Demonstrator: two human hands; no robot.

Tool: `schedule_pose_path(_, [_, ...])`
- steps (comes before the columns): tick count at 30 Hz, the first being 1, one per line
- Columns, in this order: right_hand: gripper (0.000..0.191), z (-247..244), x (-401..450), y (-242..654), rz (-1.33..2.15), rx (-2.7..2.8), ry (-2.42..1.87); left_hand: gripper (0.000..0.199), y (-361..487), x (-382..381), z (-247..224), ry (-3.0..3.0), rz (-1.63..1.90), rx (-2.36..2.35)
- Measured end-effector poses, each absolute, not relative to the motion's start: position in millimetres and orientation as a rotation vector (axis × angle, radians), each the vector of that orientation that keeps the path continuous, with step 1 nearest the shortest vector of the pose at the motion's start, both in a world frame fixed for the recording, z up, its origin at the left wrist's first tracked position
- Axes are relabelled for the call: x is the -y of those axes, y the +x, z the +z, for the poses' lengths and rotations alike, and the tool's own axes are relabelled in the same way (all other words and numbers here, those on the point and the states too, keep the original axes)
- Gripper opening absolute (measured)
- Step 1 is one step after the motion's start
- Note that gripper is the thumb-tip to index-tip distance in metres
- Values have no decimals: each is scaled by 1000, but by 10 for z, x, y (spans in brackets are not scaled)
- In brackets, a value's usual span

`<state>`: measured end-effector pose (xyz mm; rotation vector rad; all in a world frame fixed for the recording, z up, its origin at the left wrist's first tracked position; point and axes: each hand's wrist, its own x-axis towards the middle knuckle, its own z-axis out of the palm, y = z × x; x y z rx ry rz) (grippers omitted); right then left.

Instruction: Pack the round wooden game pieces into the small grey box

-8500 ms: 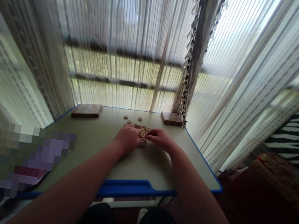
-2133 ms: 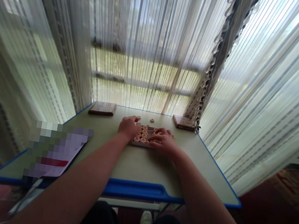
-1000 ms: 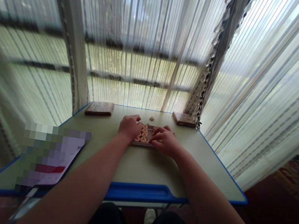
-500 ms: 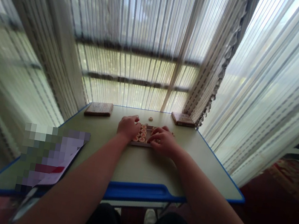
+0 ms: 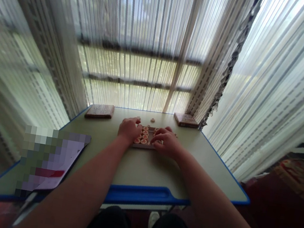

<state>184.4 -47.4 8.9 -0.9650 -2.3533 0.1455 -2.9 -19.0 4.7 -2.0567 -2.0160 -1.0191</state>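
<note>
A shallow wooden tray (image 5: 143, 146) lies on the table, with round Chinese chess pieces (image 5: 144, 136) bearing red marks set in rows inside it. My left hand (image 5: 128, 130) covers the tray's left end, its fingers bent round the edge and hiding some pieces there. Over the right part rests my right hand (image 5: 167, 141), fingers curled down among the pieces; what lies under its fingertips is mostly hidden, though a piece shows at them. Between the hands a strip of bare tray floor is visible. One loose piece (image 5: 153, 120) sits behind the tray.
A brown wooden box (image 5: 100, 111) stands at the table's back left, another box (image 5: 186, 120) at the back right. A flat, partly blurred-out object (image 5: 57, 168) lies at the left. The table (image 5: 142, 171) has a blue rim, and curtains (image 5: 144, 23) hang behind.
The view has shifted slightly. My right fingers have moved a little over the pieces, and my left hand stays at the tray's left end.
</note>
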Motion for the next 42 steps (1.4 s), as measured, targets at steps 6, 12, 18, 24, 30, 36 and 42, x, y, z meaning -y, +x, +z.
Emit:
schedule_pose_path(6, [20, 95, 392, 1921, 55, 2235, -1084, 29, -43, 166, 40, -2077, -1030, 2015])
schedule_pose_path(12, [27, 59, 307, 2095, -94, 2108, -1367, 27, 0, 207, 67, -2089, -1160, 1803])
schedule_pose_path(18, [29, 31, 238, 2322, 31, 1978, -1830, 26, 53, 298, 91, -2152, -1185, 1665])
schedule_pose_path(24, [31, 36, 240, 2332, 198, 2020, -1781, 26, 39, 280, 60, -2154, -1174, 1689])
schedule_pose_path(30, [26, 30, 228, 2302, 188, 2001, -1749, 26, 27, 221, 29, -2119, -1182, 1810])
schedule_pose_path(36, [31, -7, 171, 2302, 104, 1838, -1872, 29, -28, 120, -43, -2032, -1318, 1958])
schedule_pose_path(42, [27, -3, 195, 2281, 151, 1917, -1949, 35, -69, 36, -100, -2112, -1272, 2253])
